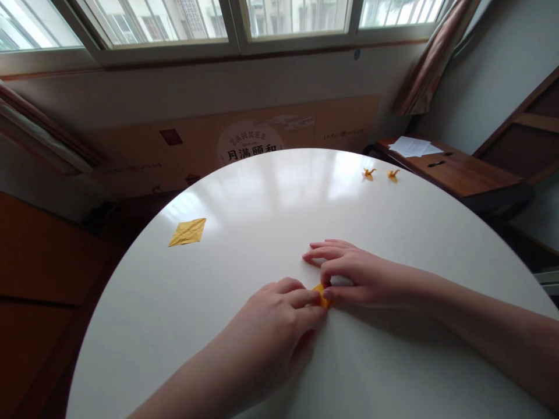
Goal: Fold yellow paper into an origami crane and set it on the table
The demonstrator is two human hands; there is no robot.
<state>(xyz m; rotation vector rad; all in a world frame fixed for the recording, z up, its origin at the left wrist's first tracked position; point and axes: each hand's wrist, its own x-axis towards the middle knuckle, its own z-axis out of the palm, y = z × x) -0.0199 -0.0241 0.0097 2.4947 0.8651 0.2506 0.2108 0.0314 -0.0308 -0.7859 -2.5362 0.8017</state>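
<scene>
Both my hands meet near the middle of a round white table [244, 198]. My left hand [273, 323] lies knuckles up, its fingertips pinching a small folded piece of yellow paper [322, 295]. My right hand [349, 270] comes in from the right, thumb and forefinger pressed on the same paper, the other fingers stretched flat on the tabletop. Most of the paper is hidden under the fingers.
A flat, creased yellow paper diamond [187, 231] lies at the table's left. Two small folded yellow paper cranes [369, 173] [393, 174] stand near the far right edge. Beyond is a wooden desk [463, 174] with white sheets [413, 146] and a dark pen, under a window.
</scene>
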